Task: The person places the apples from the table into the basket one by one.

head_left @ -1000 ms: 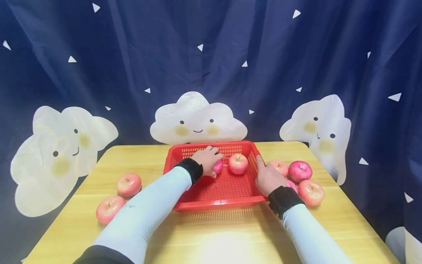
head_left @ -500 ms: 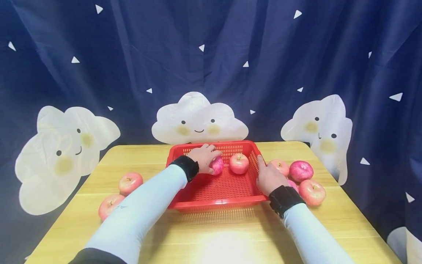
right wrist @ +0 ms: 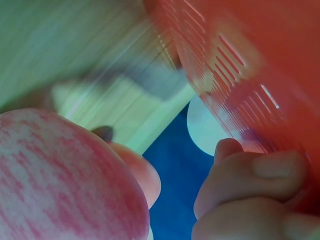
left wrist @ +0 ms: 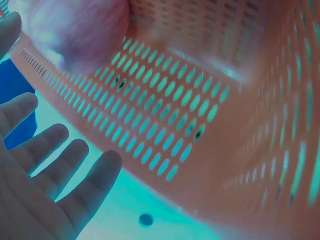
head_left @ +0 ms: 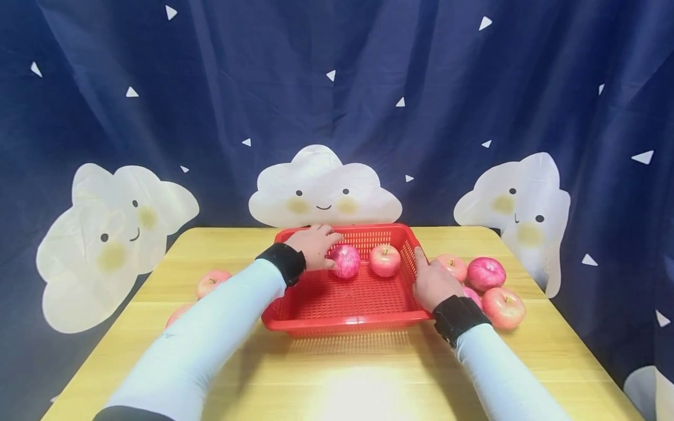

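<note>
A red plastic basket point(head_left: 347, 321) with slotted walls stands on the table. Inside lie a dark pink apple point(head_left: 346, 262) and, to its right, a paler red apple point(head_left: 385, 261). My left hand point(head_left: 314, 247) is in the basket just left of the dark pink apple, its fingers spread. In the left wrist view, a gap shows between the extended fingers point(left wrist: 95, 182) and that apple point(left wrist: 80, 30). At the basket's right side, my right hand point(head_left: 434, 283) grips the wall. Its bent fingers point(right wrist: 250, 180) lie against the red plastic in the right wrist view.
Right of the basket, close to my right hand, sit several apples, among them a dark pink one point(head_left: 486, 273) and a pale red one point(head_left: 502, 308). Two more, a farther apple point(head_left: 212, 282) and a nearer apple point(head_left: 178, 314), are partly behind my left sleeve. A blue curtain point(head_left: 295, 111) hangs behind.
My left hand has drawn back leftward off the dark pink apple, which now shows almost whole in the basket. My right hand stays at the basket's right wall.
</note>
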Motion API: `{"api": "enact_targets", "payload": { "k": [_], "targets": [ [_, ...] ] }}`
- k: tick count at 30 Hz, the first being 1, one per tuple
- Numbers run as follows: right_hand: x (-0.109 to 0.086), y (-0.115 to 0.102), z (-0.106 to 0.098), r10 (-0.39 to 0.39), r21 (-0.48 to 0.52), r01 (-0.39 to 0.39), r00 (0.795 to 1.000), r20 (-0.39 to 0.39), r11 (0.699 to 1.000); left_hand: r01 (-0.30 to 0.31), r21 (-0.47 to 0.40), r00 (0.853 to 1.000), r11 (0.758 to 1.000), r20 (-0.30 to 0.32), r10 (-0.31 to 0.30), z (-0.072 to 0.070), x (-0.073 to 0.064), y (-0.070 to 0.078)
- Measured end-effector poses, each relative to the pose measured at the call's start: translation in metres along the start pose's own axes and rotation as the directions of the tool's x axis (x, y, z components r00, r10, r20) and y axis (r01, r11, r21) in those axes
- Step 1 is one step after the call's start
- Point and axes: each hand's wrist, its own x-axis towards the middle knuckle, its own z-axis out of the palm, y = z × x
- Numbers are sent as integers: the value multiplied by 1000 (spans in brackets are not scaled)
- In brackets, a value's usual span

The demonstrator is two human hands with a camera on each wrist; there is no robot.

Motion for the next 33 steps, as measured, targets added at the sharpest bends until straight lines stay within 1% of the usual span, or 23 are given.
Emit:
{"api": "enact_targets", "payload": {
  "k": [3, 6, 11, 13, 18, 22, 25, 29, 33],
  "targets": [
    [-1, 0, 2, -20, -4, 20, 1000, -19, 1000, -6, -8, 1000, 1000, -27, 6, -8, -6, -2],
    [-1, 0, 3, -27, -7, 27, 999, -30, 1000, 1, -45, 999, 999, -33, -2, -17, -13, -7],
    [-1, 0, 1, -16, 7, 16, 1000, -14, 1000, 27, -102, 999, 994, -40, -31, -24, -26, -23],
    [-1, -1, 0, -14, 10, 14, 1000, -8, 1000, 39, -109, 997, 993, -57, -45, -25, -32, -30],
    [-1, -2, 0, -26, 3, 26, 1000, -13, 1000, 70, -96, 994, 993, -72, -77, -19, -52, -50],
    [-2, -3, 0, -31, -10, 31, 999, -18, 999, 102, -125, 991, 987, -72, -111, -15, -69, -66],
    [-2, -3, -1, -20, 0, 20, 1000, 0, 1000, 121, -149, 988, 981, -80, -134, -12, -83, -81],
    [-1, -1, -1, -5, 14, 5, 1000, 28, 1000, 155, -133, 982, 979, -90, -168, -6, -101, -101],
    [1, 0, 0, 13, 34, -15, 998, 68, 999, 176, -107, 978, 979, -96, -186, 1, -117, -114]
  ]
}}
